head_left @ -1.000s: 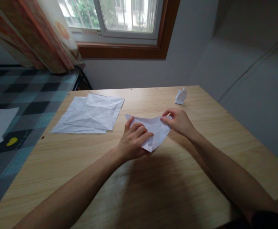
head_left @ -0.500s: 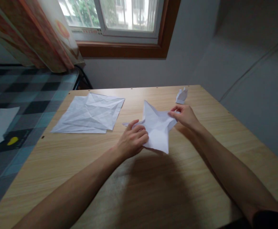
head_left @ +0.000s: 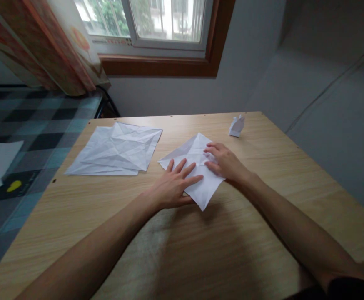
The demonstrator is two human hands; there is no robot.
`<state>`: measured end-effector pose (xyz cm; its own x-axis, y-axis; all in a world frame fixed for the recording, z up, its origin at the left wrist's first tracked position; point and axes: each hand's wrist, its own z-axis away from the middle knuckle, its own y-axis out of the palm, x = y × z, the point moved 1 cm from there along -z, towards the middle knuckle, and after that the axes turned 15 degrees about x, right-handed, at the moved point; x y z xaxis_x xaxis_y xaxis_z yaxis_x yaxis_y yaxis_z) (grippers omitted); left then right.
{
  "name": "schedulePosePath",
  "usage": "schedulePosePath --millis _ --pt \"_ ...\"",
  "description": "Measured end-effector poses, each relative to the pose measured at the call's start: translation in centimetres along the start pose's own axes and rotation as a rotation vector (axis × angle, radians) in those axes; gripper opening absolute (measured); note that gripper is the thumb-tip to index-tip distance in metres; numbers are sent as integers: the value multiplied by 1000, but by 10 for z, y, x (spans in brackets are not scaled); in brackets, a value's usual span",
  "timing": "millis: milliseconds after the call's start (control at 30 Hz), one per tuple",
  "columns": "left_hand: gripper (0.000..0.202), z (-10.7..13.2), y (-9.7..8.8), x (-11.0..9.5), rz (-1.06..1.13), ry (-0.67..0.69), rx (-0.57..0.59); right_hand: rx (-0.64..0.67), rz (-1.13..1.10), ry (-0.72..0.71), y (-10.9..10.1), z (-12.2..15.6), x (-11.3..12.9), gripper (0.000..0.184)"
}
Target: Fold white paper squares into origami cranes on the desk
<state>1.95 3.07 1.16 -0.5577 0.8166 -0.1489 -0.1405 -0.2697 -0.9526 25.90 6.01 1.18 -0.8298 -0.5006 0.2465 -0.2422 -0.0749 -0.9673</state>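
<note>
A creased white sheet of paper (head_left: 204, 187) lies on the wooden table, turned so that one corner points toward me. Across its left part my left hand (head_left: 177, 183) rests with the fingers spread. My right hand (head_left: 224, 160) is on the paper's right side, its fingers apart and slightly bent, touching the surface. The right corner is partly covered by that hand. Beyond it, near the far edge, a small folded white paper figure (head_left: 237, 126) stands upright.
Several creased white sheets (head_left: 119, 146) lie stacked at the table's (head_left: 132, 266) far left. Beside the table on the left is a checked cloth surface (head_left: 44, 137) with torn-looking white paper (head_left: 3, 162) on it. A window (head_left: 166, 25) and curtain (head_left: 60, 50) are behind.
The paper has gone from a raised, star-like folded shape to a flatter, opened sheet. My left fingers have spread out, and my right hand has let go of the edge and moved left onto the paper.
</note>
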Motion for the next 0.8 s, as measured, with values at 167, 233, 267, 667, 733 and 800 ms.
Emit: schedulePosePath --millis 167,233,267,667,733,800 --pt "79 2 -2 -4 -34 36 73 177 16 -215 32 -3 28 58" --pt "80 1 -2 -5 -38 30 75 228 47 -179 35 -4 29 66" --pt "79 1 -1 -5 -37 27 75 242 65 -156 35 -4 28 69" --pt "62 1 -3 -2 33 -95 7 254 135 201 18 11 -39 66" --pt "60 1 -2 2 54 -107 -58 196 97 210 17 13 -47 64" --pt "57 1 -1 6 92 -98 -133 127 36 197 17 13 -52 61"
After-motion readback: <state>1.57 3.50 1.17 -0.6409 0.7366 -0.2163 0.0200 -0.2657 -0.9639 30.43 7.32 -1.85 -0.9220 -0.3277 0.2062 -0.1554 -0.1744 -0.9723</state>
